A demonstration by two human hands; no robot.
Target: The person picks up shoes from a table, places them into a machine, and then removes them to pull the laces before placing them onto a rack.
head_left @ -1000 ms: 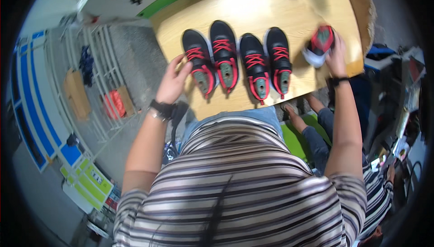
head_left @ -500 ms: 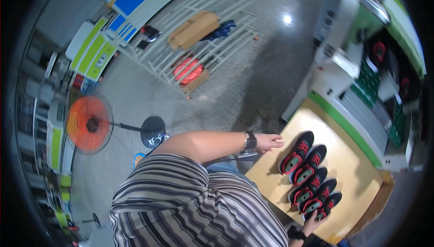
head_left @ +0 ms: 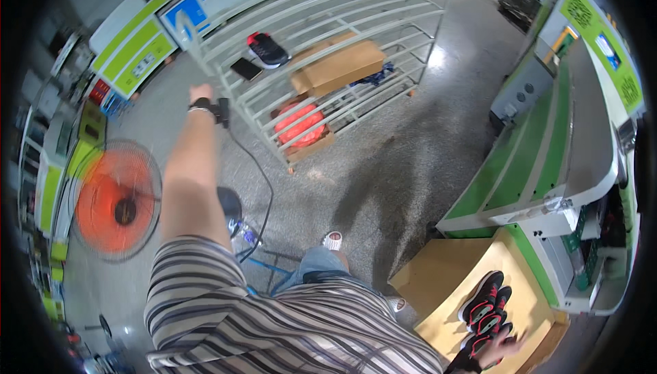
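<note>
My left hand (head_left: 200,92) reaches far out at the left, beside the end of the metal rack; its fingers are too blurred to make out. A black device with a cable is strapped at that wrist. My right hand (head_left: 498,350) is at the lower right with its fingers spread, over the near end of a row of shoes and gripping none. Those black shoes (head_left: 484,297) with red laces and red trim lie close together on a wooden board (head_left: 455,305). On the rack, a black shoe (head_left: 267,50) with a red heel sits beside a dark flat phone-like object (head_left: 246,69).
The pale tubular rack (head_left: 256,117) also holds a cardboard box (head_left: 342,66) and a red bundle (head_left: 300,126). An orange fan (head_left: 115,203) stands at the left. A green and white machine (head_left: 530,148) rises behind the board. A black cable (head_left: 269,182) hangs from my left wrist.
My left hand has swung away from the board to the far left, toward the rack. My right hand has come off the nearest shoe, fingers now spread. The view has turned left.
</note>
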